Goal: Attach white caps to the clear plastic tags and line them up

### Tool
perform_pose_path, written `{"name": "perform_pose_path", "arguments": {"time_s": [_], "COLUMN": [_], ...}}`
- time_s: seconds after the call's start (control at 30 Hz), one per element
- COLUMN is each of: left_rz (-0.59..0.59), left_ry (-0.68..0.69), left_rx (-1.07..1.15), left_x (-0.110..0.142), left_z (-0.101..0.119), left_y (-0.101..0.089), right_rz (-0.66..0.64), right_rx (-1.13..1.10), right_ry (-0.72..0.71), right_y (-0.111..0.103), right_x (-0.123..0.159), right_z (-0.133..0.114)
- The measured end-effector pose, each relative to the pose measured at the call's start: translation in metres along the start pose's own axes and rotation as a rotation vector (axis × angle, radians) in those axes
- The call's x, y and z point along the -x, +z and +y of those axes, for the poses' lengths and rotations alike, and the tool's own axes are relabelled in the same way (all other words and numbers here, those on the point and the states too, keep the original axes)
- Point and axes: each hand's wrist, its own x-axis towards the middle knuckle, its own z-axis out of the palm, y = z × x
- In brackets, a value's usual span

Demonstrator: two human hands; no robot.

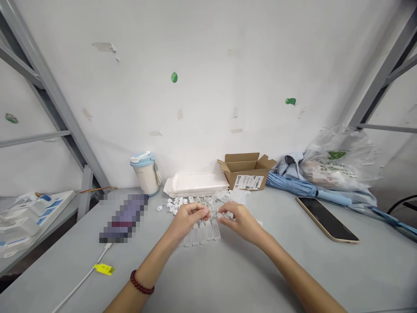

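Note:
My left hand is closed in a pinch above a row of small clear plastic bottles; whatever its fingertips hold is hidden. Just to the right, my right hand pinches a small white cap between thumb and forefinger. The fingertips of both hands are close together but apart. Several bottles lie side by side on the grey table, partly under the hands. Behind my left hand spreads a pile of loose white caps, some with thin stems. More clear plastic pieces lie behind my right hand.
At the back stand a stack of white trays, an open cardboard box and a blue-lidded cup. To the right lie a phone and a blue umbrella. A white cable with a yellow tag crosses the left side.

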Motion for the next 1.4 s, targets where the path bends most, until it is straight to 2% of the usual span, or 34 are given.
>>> {"name": "perform_pose_path", "arguments": {"time_s": [0.1, 0.2, 0.37, 0.6, 0.8, 1.1, 1.4], "left_rz": [-0.073, -0.096, -0.107, -0.163, -0.11, 0.028, -0.007], "left_ry": [0.003, -0.008, -0.064, -0.108, -0.127, -0.093, -0.095], "left_rx": [0.039, 0.076, 0.25, 0.41, 0.346, 0.102, 0.021], "left_x": [0.003, 0.005, 0.005, 0.003, 0.004, 0.007, 0.006], "left_z": [0.001, 0.001, 0.0, -0.004, -0.008, 0.0, -0.003], "left_y": [0.007, 0.011, 0.008, 0.008, 0.013, 0.015, 0.011], "right_rz": [0.009, 0.022, 0.056, 0.061, 0.073, 0.157, 0.184], "right_rx": [0.004, 0.054, 0.15, 0.128, 0.134, 0.167, 0.13], "right_ry": [-0.091, -0.145, -0.179, -0.163, -0.185, -0.25, -0.325], "right_y": [0.008, 0.011, 0.012, 0.015, 0.021, 0.025, 0.024], "right_x": [0.002, 0.004, 0.005, 0.005, 0.007, 0.006, 0.008], "right_z": [-0.002, -0.004, -0.004, -0.007, -0.009, 0.001, -0.002]}}
